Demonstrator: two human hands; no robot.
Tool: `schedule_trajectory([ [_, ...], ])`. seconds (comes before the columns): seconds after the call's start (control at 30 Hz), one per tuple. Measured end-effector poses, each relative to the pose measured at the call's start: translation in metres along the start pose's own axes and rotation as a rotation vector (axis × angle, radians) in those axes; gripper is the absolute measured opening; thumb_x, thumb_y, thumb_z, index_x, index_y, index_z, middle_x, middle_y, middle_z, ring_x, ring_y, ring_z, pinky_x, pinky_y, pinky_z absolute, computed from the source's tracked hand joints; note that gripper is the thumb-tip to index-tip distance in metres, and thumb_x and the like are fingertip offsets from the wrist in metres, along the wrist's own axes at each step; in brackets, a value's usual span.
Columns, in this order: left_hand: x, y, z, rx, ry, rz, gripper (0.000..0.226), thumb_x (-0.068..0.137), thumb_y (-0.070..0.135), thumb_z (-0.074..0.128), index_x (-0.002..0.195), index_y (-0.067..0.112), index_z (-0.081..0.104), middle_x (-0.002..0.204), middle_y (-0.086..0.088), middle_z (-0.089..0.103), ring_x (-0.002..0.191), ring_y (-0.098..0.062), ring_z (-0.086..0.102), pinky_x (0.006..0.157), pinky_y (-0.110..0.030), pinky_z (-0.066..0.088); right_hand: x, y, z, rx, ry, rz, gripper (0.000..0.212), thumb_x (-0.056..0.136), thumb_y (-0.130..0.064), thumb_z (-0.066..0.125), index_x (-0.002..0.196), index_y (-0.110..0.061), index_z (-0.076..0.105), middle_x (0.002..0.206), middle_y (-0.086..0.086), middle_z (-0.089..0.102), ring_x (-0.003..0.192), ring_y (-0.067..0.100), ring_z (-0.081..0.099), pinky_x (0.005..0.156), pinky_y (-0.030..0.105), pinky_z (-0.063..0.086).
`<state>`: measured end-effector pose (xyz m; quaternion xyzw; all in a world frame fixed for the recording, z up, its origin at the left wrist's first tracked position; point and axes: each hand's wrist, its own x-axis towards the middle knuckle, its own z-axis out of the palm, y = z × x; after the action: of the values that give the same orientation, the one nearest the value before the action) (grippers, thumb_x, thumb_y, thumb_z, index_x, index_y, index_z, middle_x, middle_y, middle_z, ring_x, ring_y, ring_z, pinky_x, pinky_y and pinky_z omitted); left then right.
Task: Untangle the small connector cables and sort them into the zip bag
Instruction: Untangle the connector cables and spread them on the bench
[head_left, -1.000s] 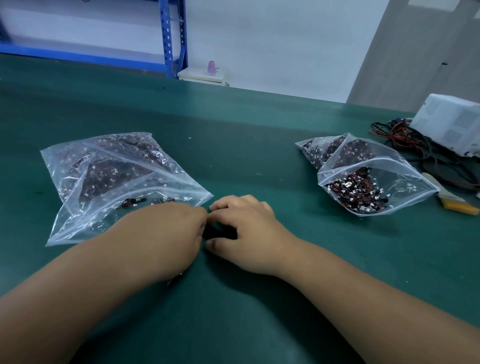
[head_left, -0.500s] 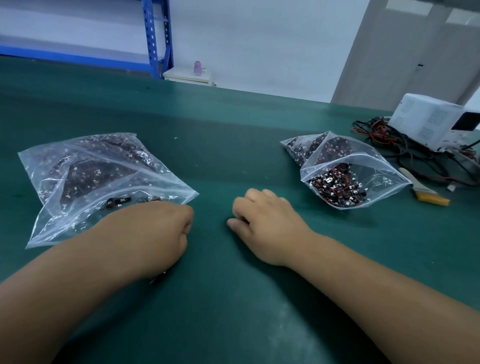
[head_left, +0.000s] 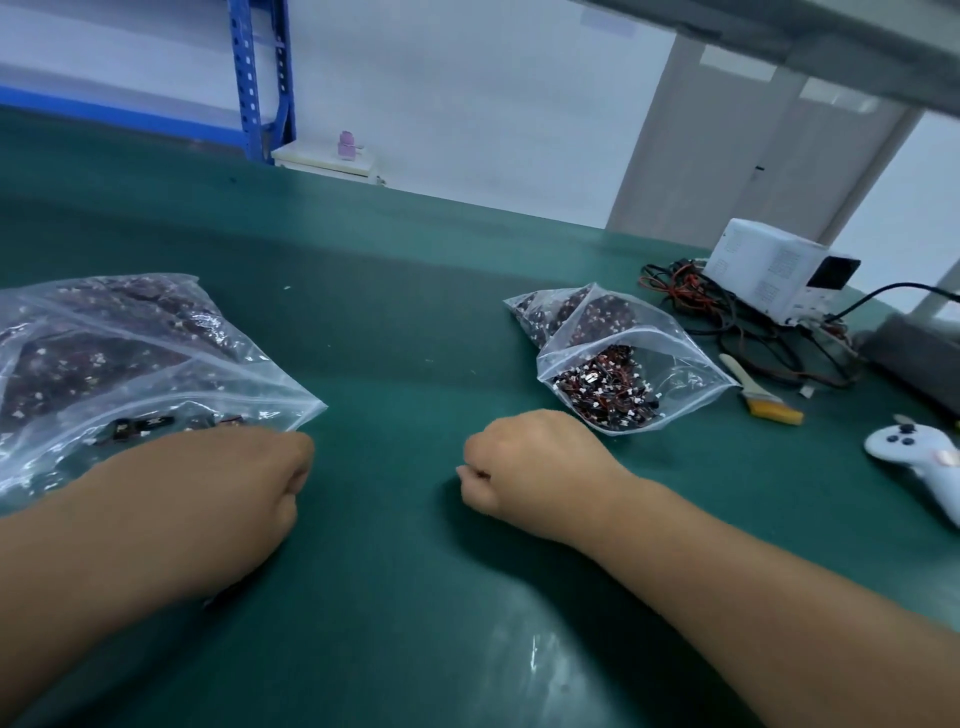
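Count: bags x2, i.e. left zip bag (head_left: 156, 332) & right zip bag (head_left: 670, 358); hands x2, i.e. left hand (head_left: 249, 493) & right hand (head_left: 524, 467); 1 white box (head_left: 769, 275); 1 wire tangle (head_left: 727, 317); 1 brush (head_left: 758, 389); 1 game controller (head_left: 924, 457). The connector cables (head_left: 608, 384) are too many & too small to count.
Left zip bag: lies flat on table (head_left: 415, 623) at its left edge, partly cut off by frame. Long axis runs approx far-left to near-right. Zip strip side faces near edge, w/ one corner pointing right toward table ctr. A dark mass of cables fills the far part; a few dark pcs lie just inside the strip.
Right zip bag: right of table ctr, well apart from the left one. Long axis diagonal, w/ closed end far-left & mouth gaping near-right. Red/black cables w/ white plugs are heaped at the mouth, more in the far end.
Left hand: on table at near corner of left zip bag, overlapping its near side. Fingers curled tight into a fist, inside hidden. A small dark bit shows under the heel; can't tell what.
Right hand: on table just near of right zip bag. Fingers curled under, thumb against forefinger; can't tell if anything is pinched.
White box: toward far-right corner, wire tangle just beside it.
Brush: just right of right zip bag, handle pointing far-left, yellow bristles near-right.
Game controller: white, at right edge.
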<state>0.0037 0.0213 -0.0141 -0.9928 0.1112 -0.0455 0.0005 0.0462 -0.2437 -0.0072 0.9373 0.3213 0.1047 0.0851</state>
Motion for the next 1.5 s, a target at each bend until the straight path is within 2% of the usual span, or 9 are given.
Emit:
schedule_trajectory([
  [0.2, 0.000, -0.001, 0.005, 0.013, 0.020, 0.000, 0.006, 0.085, 0.035, 0.039, 0.080, 0.033, 0.038, 0.079, 0.013, 0.054, 0.073, 0.000, 0.050, 0.072, -0.025, 0.048, -0.008, 0.082, -0.019, -0.348, 0.561, -0.208, 0.033, 0.088, -0.025, 0.065, 0.059, -0.015, 0.054, 0.056, 0.005, 0.051, 0.047, 0.024, 0.050, 0.043, 0.029, 0.037],
  [0.37, -0.001, -0.005, 0.005, -0.015, 0.006, 0.005, 0.005, 0.082, 0.039, 0.038, 0.079, 0.035, 0.038, 0.077, 0.015, 0.053, 0.072, 0.001, 0.050, 0.071, -0.026, 0.047, -0.013, 0.131, -0.006, -0.427, 0.468, -0.122, 0.032, 0.100, -0.031, 0.052, 0.078, -0.011, 0.063, 0.083, 0.009, 0.062, 0.075, 0.031, 0.061, 0.068, 0.041, 0.049],
  [0.43, -0.002, -0.004, 0.003, -0.049, 0.009, 0.023, 0.004, 0.082, 0.041, 0.039, 0.080, 0.038, 0.039, 0.078, 0.016, 0.054, 0.074, 0.001, 0.051, 0.072, -0.026, 0.048, -0.019, 0.135, 0.001, -0.427, 0.555, -0.047, 0.026, 0.099, -0.030, 0.054, 0.081, -0.015, 0.066, 0.090, 0.005, 0.064, 0.086, 0.031, 0.063, 0.078, 0.041, 0.047],
  [0.67, -0.008, 0.019, -0.014, -0.373, -0.040, 0.223, 0.019, 0.086, 0.034, 0.057, 0.092, 0.048, 0.047, 0.104, 0.036, 0.046, 0.094, 0.013, 0.048, 0.074, -0.009, 0.039, -0.019, 0.097, -0.003, -0.157, 0.786, 0.205, 0.019, 0.093, -0.023, 0.061, 0.077, -0.013, 0.064, 0.088, 0.004, 0.059, 0.083, 0.032, 0.054, 0.076, 0.041, 0.032],
  [0.77, -0.007, 0.019, -0.019, -0.366, 0.033, 0.218, 0.026, 0.087, 0.024, 0.060, 0.100, 0.045, 0.051, 0.101, 0.037, 0.045, 0.094, 0.014, 0.047, 0.076, -0.006, 0.036, -0.015, 0.048, -0.012, 0.065, 0.708, 0.085, 0.018, 0.093, -0.026, 0.058, 0.079, -0.015, 0.064, 0.088, 0.001, 0.059, 0.083, 0.030, 0.056, 0.078, 0.041, 0.035],
  [0.97, -0.009, -0.024, -0.031, 0.008, 0.089, -0.075, 0.008, 0.089, 0.042, 0.054, 0.095, 0.038, 0.055, 0.094, 0.016, 0.060, 0.085, -0.008, 0.057, 0.079, -0.032, 0.052, -0.008, -0.051, -0.007, 0.574, 0.033, 0.023, 0.056, 0.081, -0.069, 0.041, 0.117, -0.032, 0.062, 0.107, -0.015, 0.054, 0.106, 0.012, 0.051, 0.098, 0.037, 0.041],
  [1.07, -0.013, -0.028, -0.037, 0.006, -0.072, -0.086, 0.019, 0.087, 0.050, 0.057, 0.104, 0.041, 0.057, 0.097, 0.018, 0.058, 0.090, -0.007, 0.057, 0.084, -0.033, 0.052, 0.003, -0.074, -0.003, 0.605, 0.002, 0.041, 0.065, 0.073, -0.077, 0.044, 0.123, -0.037, 0.056, 0.106, -0.018, 0.046, 0.108, 0.009, 0.046, 0.103, 0.035, 0.033],
  [1.23, -0.014, -0.011, -0.037, -0.092, -0.227, 0.003, 0.029, 0.083, 0.053, 0.066, 0.108, 0.046, 0.053, 0.099, 0.022, 0.055, 0.094, -0.003, 0.055, 0.086, -0.032, 0.051, 0.014, -0.077, -0.001, 0.739, 0.066, 0.076, 0.016, 0.088, -0.042, 0.069, 0.100, -0.031, 0.069, 0.096, -0.011, 0.053, 0.094, 0.011, 0.054, 0.095, 0.039, 0.043],
  [1.5, -0.008, 0.001, -0.022, -0.184, -0.132, 0.027, 0.020, 0.088, 0.046, 0.062, 0.106, 0.041, 0.053, 0.097, 0.017, 0.053, 0.091, -0.009, 0.051, 0.082, -0.030, 0.047, 0.009, -0.073, 0.005, 0.792, 0.154, 0.158, 0.010, 0.088, -0.030, 0.072, 0.081, -0.029, 0.064, 0.089, -0.011, 0.053, 0.088, 0.013, 0.055, 0.084, 0.036, 0.047],
])
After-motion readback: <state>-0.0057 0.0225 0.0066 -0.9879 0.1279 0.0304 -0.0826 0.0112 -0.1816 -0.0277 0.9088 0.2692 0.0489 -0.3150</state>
